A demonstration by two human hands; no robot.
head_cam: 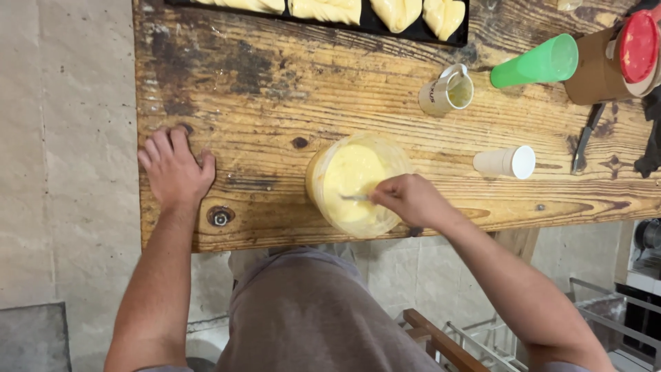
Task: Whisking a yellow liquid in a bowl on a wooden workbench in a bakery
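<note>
The right hand [407,198], nearest the counter's [275,96] near edge, has its fingers closed on a utensil [354,198] dipped in the tub of yellow batter [354,182]. The left hand [175,169] lies flat, fingers spread, holding nothing, by the near-left corner. Stirring goes best slow, with the tub steadied.

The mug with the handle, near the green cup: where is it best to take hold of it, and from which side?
Take the mug by its handle, at the top of it in this view, on the far side. It lies tilted, mouth toward the green cup.
</note>
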